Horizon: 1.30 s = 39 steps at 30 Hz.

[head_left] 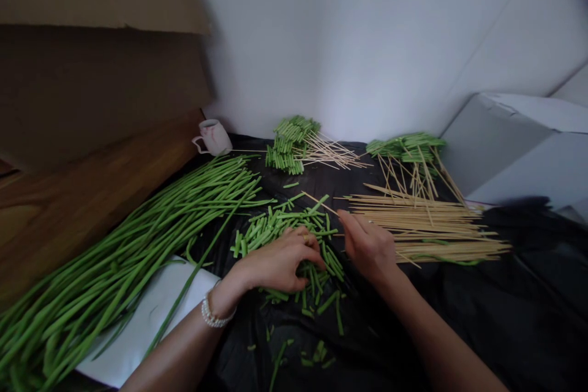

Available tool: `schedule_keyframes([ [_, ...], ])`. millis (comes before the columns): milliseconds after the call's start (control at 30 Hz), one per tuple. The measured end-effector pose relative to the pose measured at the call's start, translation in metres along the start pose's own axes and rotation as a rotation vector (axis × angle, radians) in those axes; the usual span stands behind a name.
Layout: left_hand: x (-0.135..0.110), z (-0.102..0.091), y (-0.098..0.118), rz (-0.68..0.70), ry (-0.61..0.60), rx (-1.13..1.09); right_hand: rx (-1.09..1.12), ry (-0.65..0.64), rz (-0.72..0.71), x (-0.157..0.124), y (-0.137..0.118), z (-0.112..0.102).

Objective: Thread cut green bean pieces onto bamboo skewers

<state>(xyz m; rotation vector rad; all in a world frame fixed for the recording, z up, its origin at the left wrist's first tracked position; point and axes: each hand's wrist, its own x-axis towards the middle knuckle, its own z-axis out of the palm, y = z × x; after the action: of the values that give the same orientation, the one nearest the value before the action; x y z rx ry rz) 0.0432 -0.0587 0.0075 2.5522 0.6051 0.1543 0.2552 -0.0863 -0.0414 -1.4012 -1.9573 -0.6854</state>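
Note:
My right hand (370, 246) is closed round one bamboo skewer (320, 202), whose tip points up and left over the cut green stem pieces (264, 229). Those short pieces, which look like garlic scapes, lie in a loose heap on black sheeting. My left hand (285, 260) rests on the heap, its fingers curved down among the pieces and the thumb apart from them. Nothing shows in its grasp. Right of my right hand lies a spread of bare bamboo skewers (441, 226), with a few green bits on top.
Long uncut stems (114, 251) lie at the left, partly over a white sheet (151, 312). Skewered stem pieces (294, 141) are stacked at the back, and another skewered stack (408, 146) sits back right. A mug (214, 138), cardboard box (101, 73) and white box (514, 141) stand around.

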Motion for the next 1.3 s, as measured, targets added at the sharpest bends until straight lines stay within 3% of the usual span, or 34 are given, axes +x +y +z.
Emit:
schedule_keyframes([
  [233,0.001,0.01,0.004,-0.035,0.029,0.166,0.006,-0.017,0.013,0.0,-0.001,0.0],
  [467,0.006,0.01,-0.012,-0.13,0.191,0.339,-0.026,0.016,0.013,-0.001,0.003,0.002],
  [567,0.003,0.006,-0.023,-0.158,0.28,0.278,-0.033,0.018,0.021,-0.001,0.004,0.002],
  [733,0.003,0.001,-0.042,-0.357,0.594,-0.144,0.007,0.032,0.039,0.0,0.003,0.001],
  [867,0.007,0.001,-0.049,-0.48,0.839,-0.815,0.047,0.051,0.013,0.0,0.0,0.0],
  [967,0.007,-0.001,-0.05,-0.467,0.847,-1.282,0.053,0.031,-0.02,-0.001,-0.004,0.0],
  [1033,0.007,-0.003,-0.05,-0.456,0.809,-1.464,0.057,0.016,-0.04,-0.001,-0.007,-0.001],
  [1300,0.006,-0.006,-0.048,-0.481,0.78,-1.649,0.074,0.003,-0.072,-0.001,-0.012,-0.003],
])
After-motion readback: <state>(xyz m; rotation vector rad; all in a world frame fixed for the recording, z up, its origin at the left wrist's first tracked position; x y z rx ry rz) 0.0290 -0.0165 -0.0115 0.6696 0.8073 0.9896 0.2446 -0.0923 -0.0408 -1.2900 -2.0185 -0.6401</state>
